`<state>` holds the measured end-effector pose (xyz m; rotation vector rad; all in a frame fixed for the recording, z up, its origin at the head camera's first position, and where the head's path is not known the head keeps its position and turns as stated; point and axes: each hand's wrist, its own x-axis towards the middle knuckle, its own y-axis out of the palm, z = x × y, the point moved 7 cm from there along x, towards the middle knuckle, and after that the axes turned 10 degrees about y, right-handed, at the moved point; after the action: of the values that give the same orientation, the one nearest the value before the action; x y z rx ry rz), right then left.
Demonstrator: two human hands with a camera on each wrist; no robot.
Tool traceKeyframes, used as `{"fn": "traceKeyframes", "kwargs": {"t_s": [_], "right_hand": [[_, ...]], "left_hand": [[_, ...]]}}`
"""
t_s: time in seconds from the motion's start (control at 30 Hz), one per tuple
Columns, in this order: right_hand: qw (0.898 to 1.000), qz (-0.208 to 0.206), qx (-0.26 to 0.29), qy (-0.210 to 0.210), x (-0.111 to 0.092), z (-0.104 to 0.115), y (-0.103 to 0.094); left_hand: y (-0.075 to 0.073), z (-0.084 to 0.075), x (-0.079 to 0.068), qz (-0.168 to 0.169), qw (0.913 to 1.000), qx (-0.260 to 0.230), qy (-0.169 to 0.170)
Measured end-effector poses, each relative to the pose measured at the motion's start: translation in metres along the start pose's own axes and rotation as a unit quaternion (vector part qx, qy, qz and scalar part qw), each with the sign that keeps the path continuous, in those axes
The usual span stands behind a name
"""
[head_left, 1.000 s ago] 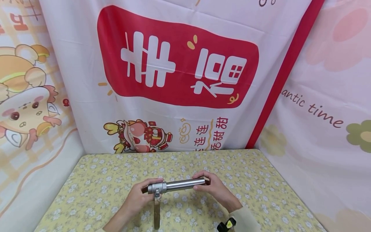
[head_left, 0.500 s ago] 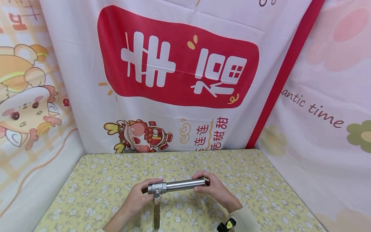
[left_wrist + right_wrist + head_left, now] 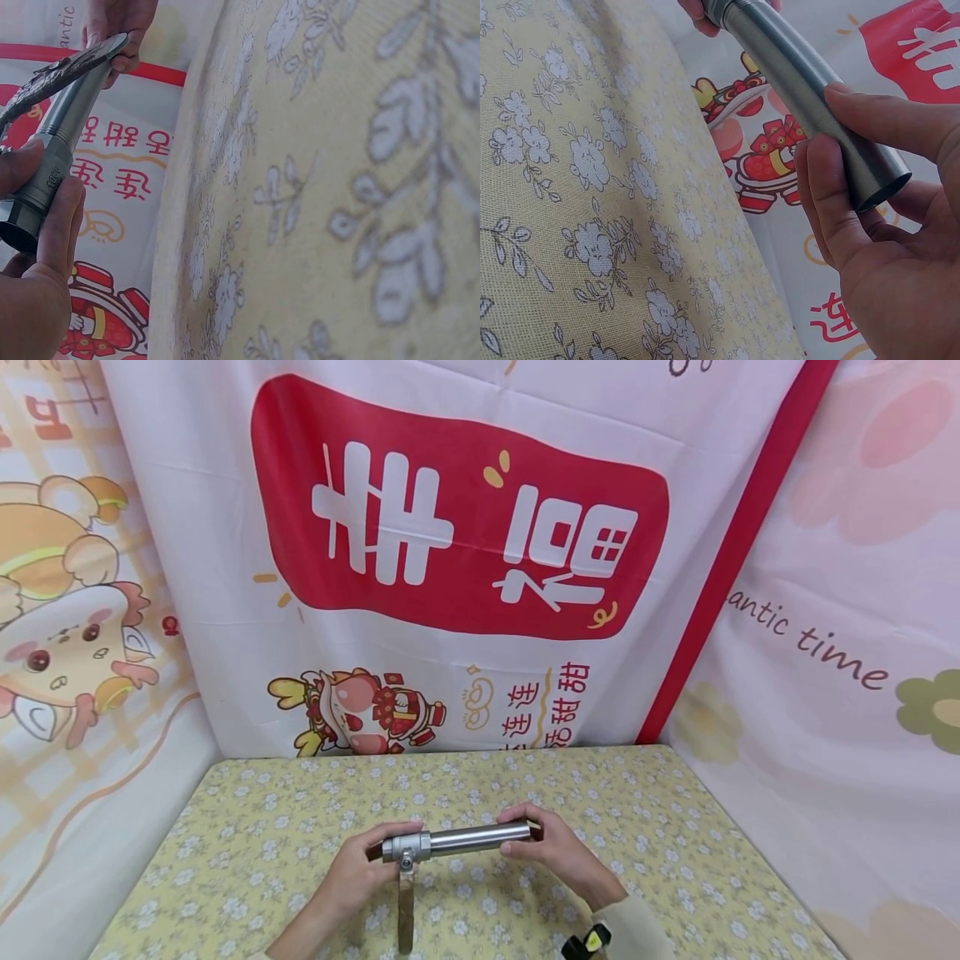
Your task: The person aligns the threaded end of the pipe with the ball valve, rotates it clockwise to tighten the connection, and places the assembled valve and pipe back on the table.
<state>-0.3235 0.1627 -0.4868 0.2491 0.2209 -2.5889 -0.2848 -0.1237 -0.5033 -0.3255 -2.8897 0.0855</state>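
Observation:
A silvery ball valve (image 3: 406, 847) with a long flat lever handle (image 3: 406, 910) joins end to end with a smooth steel pipe (image 3: 476, 837). My left hand (image 3: 358, 870) grips the valve body between thumb and fingers, and the lever points toward me. At the other end, my right hand (image 3: 557, 843) holds the pipe near its open tip. In the right wrist view, the thumb and fingers of the right hand (image 3: 900, 247) pinch the pipe (image 3: 802, 82) from both sides. The left wrist view has the valve (image 3: 41, 176) within the left hand (image 3: 45, 285), its open end facing down.
Beneath the hands spreads a table (image 3: 285, 827) covered in yellow floral cloth. A white hanging (image 3: 225, 693) with a red banner stands behind it. Printed cloth walls close in the left and right sides. A black and yellow device (image 3: 587, 941) sits at the right wrist.

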Motion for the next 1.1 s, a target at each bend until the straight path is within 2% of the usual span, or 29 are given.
{"fn": "traceKeyframes", "kwargs": {"t_s": [1.1], "right_hand": [[1.0,-0.023,-0.008,0.017,0.0029,-0.0028,-0.002]], "left_hand": [[-0.0003,0.0007,0.0004,-0.004,0.9999,0.009,-0.008]]}}
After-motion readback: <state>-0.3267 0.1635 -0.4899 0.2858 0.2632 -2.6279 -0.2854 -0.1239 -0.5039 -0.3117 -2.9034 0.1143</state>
